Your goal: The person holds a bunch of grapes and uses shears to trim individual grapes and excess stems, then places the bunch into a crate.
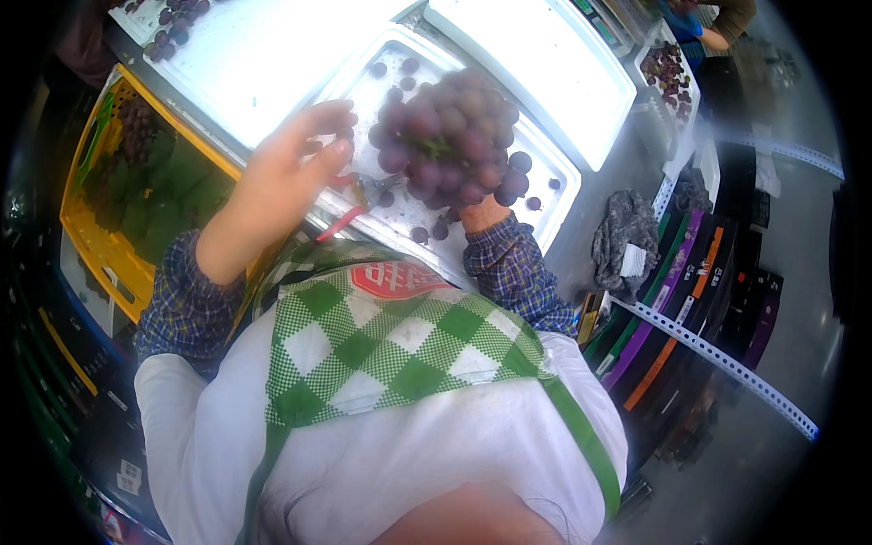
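A large bunch of purple grapes is held up over a white tray. My right hand grips it from below, with its fingers mostly hidden by the fruit. Left of the bunch is my left hand, thumb and fingers curled around what looks like a dark grape. Red-handled snips show just below that hand; whether they touch it I cannot tell. Several loose grapes lie in the tray under the bunch.
At left, a yellow crate holds green leaves and a dark bunch. White lids or trays flank the work tray. More grapes sit at the far right, near another person's gloved hand. Stacked dark crates stand right, beside grey cloth.
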The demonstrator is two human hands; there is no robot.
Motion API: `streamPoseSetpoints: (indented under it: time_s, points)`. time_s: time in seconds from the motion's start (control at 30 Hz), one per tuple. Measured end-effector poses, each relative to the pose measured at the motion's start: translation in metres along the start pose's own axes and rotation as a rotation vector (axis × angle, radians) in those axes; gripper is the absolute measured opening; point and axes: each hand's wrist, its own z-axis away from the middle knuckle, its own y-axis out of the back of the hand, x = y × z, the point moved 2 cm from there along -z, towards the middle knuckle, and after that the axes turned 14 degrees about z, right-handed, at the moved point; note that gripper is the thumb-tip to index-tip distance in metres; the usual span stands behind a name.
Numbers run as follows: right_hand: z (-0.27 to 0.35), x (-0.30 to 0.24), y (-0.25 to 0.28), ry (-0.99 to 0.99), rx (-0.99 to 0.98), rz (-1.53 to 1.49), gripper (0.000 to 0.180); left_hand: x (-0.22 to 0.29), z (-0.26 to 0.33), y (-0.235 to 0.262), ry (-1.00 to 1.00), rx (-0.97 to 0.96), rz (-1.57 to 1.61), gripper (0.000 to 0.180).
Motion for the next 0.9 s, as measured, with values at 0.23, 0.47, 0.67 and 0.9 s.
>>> streamPoseSetpoints:
  time_s: [0.23,0.47,0.67,0.9]
  points:
    - [-0.003,0.011,0.019,-0.054,-0.117,-0.118,0.041,0.003,0.001,-0.001,0.016,-0.04,0.094,0.046]
    - [-0.008,-0.008,0.002,-0.121,-0.172,-0.022,0.038,0.019,-0.01,0.011,0.076,-0.043,0.196,0.051]
    - [-0.004,-0.038,-0.045,-0.41,0.044,0.245,0.07,0.029,-0.032,0.006,0.191,-0.075,0.141,0.064]
    - [-0.014,-0.053,-0.074,-0.598,-0.003,0.432,0.06,0.027,-0.046,-0.005,0.339,-0.178,0.549,0.063]
